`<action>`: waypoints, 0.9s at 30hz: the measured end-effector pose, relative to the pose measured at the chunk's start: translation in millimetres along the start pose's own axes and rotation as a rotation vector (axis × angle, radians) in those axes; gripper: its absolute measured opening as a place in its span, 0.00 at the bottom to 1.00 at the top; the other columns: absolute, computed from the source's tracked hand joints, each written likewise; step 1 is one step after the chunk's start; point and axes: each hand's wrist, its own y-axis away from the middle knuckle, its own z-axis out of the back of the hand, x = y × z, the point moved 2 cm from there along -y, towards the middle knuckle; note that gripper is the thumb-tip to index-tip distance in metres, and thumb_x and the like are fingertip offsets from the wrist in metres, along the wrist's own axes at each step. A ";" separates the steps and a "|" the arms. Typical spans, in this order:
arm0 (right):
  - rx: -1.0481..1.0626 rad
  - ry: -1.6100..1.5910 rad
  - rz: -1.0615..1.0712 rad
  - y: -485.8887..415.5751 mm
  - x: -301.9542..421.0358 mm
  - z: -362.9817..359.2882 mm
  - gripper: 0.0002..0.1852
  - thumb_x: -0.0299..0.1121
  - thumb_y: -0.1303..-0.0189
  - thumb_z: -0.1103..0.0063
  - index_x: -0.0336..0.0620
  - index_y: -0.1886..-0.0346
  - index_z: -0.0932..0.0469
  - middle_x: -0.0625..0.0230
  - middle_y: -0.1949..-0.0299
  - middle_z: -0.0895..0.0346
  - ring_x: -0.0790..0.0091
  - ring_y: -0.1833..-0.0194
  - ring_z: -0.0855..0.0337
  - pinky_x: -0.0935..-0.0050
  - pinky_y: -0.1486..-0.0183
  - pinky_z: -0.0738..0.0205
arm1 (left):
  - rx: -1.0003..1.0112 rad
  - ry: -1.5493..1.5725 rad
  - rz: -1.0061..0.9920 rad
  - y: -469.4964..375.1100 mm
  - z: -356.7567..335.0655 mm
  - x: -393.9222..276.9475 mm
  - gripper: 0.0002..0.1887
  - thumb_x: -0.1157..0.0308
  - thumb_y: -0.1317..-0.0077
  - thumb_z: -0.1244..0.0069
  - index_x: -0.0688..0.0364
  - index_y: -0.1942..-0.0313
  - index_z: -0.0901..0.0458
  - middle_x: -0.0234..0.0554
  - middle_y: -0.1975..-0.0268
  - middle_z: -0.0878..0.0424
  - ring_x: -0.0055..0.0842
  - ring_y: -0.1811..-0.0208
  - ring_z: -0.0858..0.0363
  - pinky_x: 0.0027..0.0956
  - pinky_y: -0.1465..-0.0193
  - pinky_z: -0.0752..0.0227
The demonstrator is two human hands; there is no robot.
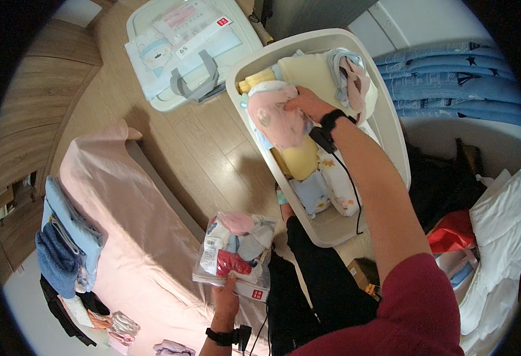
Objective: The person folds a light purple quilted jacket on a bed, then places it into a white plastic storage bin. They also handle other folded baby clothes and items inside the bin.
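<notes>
My left hand (pixel 226 299) grips the lower edge of a clear plastic zip bag (pixel 238 247), filled with small bundled items in red, grey, pink and white. The bag bears a printed label and hangs beside the bed's edge. Over the beige plastic storage bin (pixel 325 238), my right hand (pixel 309 106) grasps a pink printed cloth bundle (pixel 276 118). Inside the bin, a pale yellow folded fabric (pixel 307 73), a yellow roll (pixel 302 160), a light blue folded cloth (pixel 311 191) and a white printed bundle (pixel 338 187) surround it. My right fingertips are partly hidden.
A pale bin lid with grey handles (pixel 198 84) lies on the wooden floor, carrying a flat plastic bag (pixel 158 53). Left is a bed with a pink sheet (pixel 140 231) and folded clothes (pixel 64 249). Blue folded bedding (pixel 452 84) and a white quilt (pixel 492 249) are right.
</notes>
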 end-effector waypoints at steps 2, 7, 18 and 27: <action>-0.197 0.223 0.035 -19.7 -9.5 -0.8 0.38 0.30 0.62 0.34 0.32 0.41 0.36 0.53 0.50 0.25 0.57 0.50 0.24 0.66 0.46 0.31 | 0.016 0.024 0.024 -2.3 2.1 8.7 0.16 0.74 0.35 0.53 0.62 0.46 0.27 0.35 0.51 0.23 0.22 0.51 0.27 0.30 0.46 0.34; -0.385 0.525 0.096 -28.4 -27.2 -7.7 0.43 0.36 0.59 0.32 0.31 0.38 0.41 0.46 0.49 0.27 0.51 0.48 0.24 0.68 0.45 0.32 | 0.029 0.144 0.065 -8.1 5.2 24.0 0.17 0.74 0.34 0.53 0.61 0.44 0.29 0.35 0.49 0.24 0.22 0.49 0.28 0.30 0.45 0.35; -0.605 0.490 0.334 83.1 -86.2 -3.7 0.17 0.35 0.45 0.42 0.37 0.54 0.27 0.56 0.63 0.23 0.52 0.58 0.23 0.59 0.55 0.30 | 0.040 0.031 0.033 -13.9 -0.4 10.4 0.16 0.73 0.34 0.52 0.63 0.47 0.27 0.37 0.51 0.23 0.22 0.51 0.27 0.30 0.47 0.33; -0.330 0.700 -0.228 172.0 -221.1 -27.8 0.32 0.26 0.46 0.46 0.38 0.36 0.44 0.48 0.40 0.36 0.47 0.40 0.34 0.56 0.39 0.37 | 0.053 0.043 0.077 -18.9 8.9 17.4 0.15 0.72 0.34 0.52 0.62 0.47 0.27 0.36 0.51 0.23 0.23 0.51 0.26 0.30 0.45 0.34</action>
